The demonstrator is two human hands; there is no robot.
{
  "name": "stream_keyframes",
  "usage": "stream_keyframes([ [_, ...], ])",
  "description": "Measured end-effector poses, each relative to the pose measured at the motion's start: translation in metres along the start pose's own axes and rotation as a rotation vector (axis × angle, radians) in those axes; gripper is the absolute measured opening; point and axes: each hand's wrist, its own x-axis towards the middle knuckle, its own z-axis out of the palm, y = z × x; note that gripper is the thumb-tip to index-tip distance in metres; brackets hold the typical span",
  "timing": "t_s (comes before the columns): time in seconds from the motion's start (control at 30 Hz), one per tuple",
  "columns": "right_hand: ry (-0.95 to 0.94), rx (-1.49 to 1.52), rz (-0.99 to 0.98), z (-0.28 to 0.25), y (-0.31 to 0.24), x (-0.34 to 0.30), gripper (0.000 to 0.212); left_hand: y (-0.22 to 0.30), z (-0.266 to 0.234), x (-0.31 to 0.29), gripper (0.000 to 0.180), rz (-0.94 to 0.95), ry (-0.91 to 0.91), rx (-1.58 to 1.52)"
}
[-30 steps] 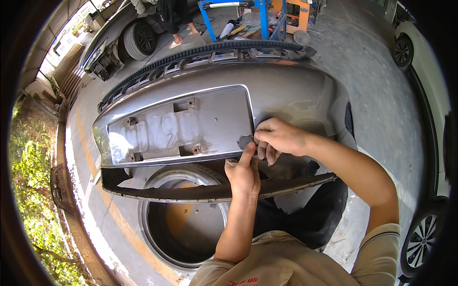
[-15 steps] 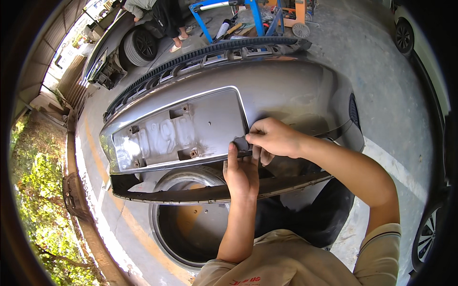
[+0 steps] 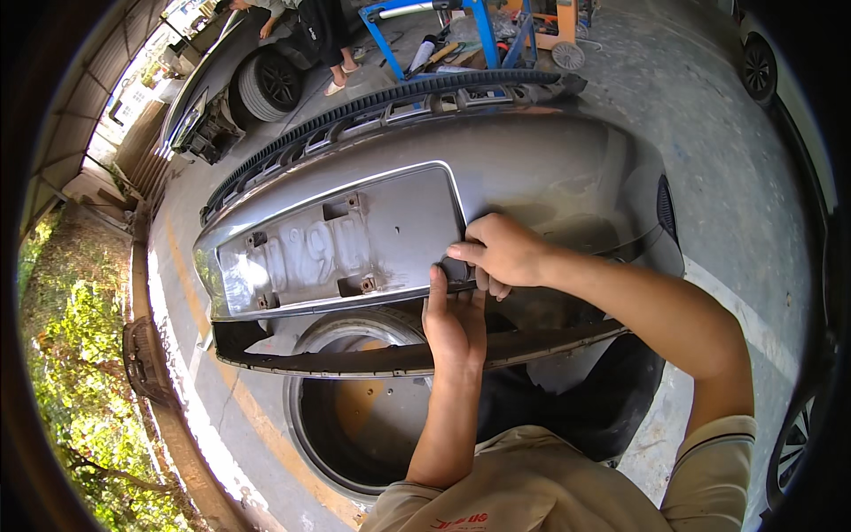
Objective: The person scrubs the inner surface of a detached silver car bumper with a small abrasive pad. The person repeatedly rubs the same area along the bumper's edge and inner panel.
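A grey car bumper (image 3: 532, 151) lies across in front of me, its bright-edged number-plate recess (image 3: 403, 257) facing up. At the recess's lower right corner, my right hand (image 3: 507, 254) is closed, thumb and fingers pinching a small dark flat piece (image 3: 457, 269). Its exact kind does not show. From below, my left hand (image 3: 455, 326) grips the bumper's edge there, thumb up on the front beside the dark piece. The left fingers are partly hidden under the edge.
Under the bumper stands a wheel rim or tyre (image 3: 306, 434). Beyond are a black grille strip (image 3: 355, 120), a blue frame (image 3: 487, 40) with tools, and an orange wheeled stand (image 3: 566, 35). Far left, another person (image 3: 324, 35) stands by a car wheel (image 3: 270, 86). Parked cars line the right.
My right thumb and fingers have shifted slightly over the dark piece, covering more of it. My left hand keeps its place on the edge. The whole view has moved a little.
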Motion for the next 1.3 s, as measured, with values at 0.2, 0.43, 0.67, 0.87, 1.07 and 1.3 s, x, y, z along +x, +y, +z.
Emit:
stream_keyframes([
  [0.2, -0.153, 0.173, 0.076, -0.016, 0.003, -0.001, 0.035, 0.005, 0.003, 0.007, 0.037, -0.052, 0.055, -0.01],
  [0.43, -0.174, 0.037, 0.076, -0.019, 0.0, -0.002, 0.023, 0.007, 0.003, 0.006, 0.033, -0.071, 0.074, -0.049],
  [0.67, -0.109, -0.149, 0.007, -0.017, -0.006, 0.001, 0.023, 0.008, 0.008, 0.006, 0.033, -0.047, 0.145, -0.003],
  [0.87, -0.079, -0.091, 0.011, -0.015, -0.003, 0.001, 0.022, 0.005, 0.006, 0.007, 0.031, -0.051, 0.143, -0.018],
  [1.07, -0.1, -0.013, 0.042, -0.018, -0.002, 0.003, 0.021, 0.004, 0.003, 0.007, 0.034, -0.129, 0.076, -0.145],
  [1.3, -0.077, -0.024, 0.061, -0.015, -0.003, 0.0, 0.022, 0.0, 0.002, 0.001, 0.045, -0.098, 0.029, -0.255],
])
